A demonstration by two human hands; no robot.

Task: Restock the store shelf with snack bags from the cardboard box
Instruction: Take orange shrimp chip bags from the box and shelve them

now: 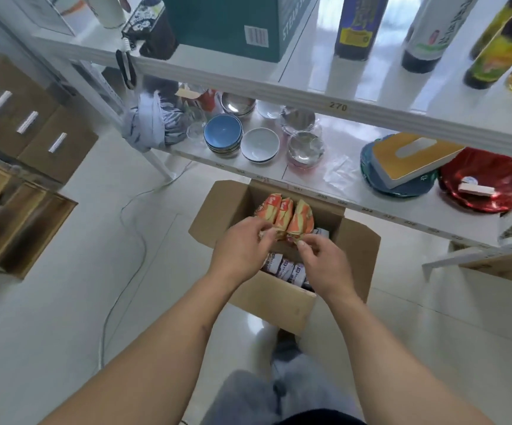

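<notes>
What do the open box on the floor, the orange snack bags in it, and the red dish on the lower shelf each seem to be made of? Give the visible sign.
Box: corrugated cardboard, matte brown, with folded flaps.
Orange snack bags: probably thin plastic film, slightly shiny, printed and crinkled.
Red dish: glass or glossy plastic, unclear which; bright highlights and a scalloped rim.

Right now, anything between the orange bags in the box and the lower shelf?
No barrier between them. Both hands, left hand and right hand, grip the orange-and-yellow snack bags over the open cardboard box. But the white lower shelf directly behind holds stacked bowls and plates; bare space looks limited.
</notes>
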